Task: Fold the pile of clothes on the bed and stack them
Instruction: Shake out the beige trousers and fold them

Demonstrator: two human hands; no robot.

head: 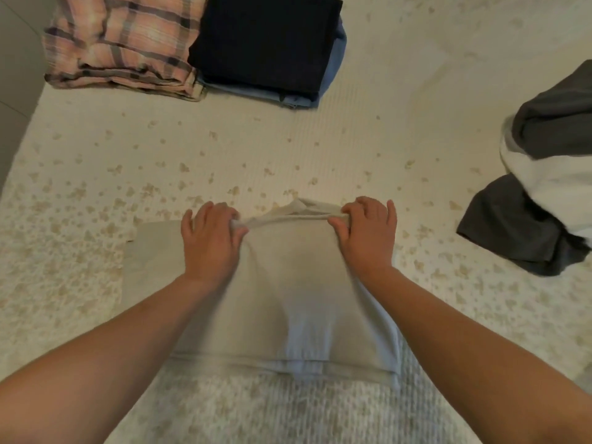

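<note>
Your left hand (211,233) and right hand (365,230) pinch the far edge of the beige shirt (282,290) lying near you on the bed (288,149), its fingertips hidden under cloth, with open bedspread beyond.

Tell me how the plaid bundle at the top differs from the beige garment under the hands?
The plaid bundle is pink with dark stripes; the beige garment is plain. The plaid one lies already folded at the far side of the bed, untouched, while the beige one lies close, its top edge pinched by the left hand and the right hand. Both rest on the bed.
</note>
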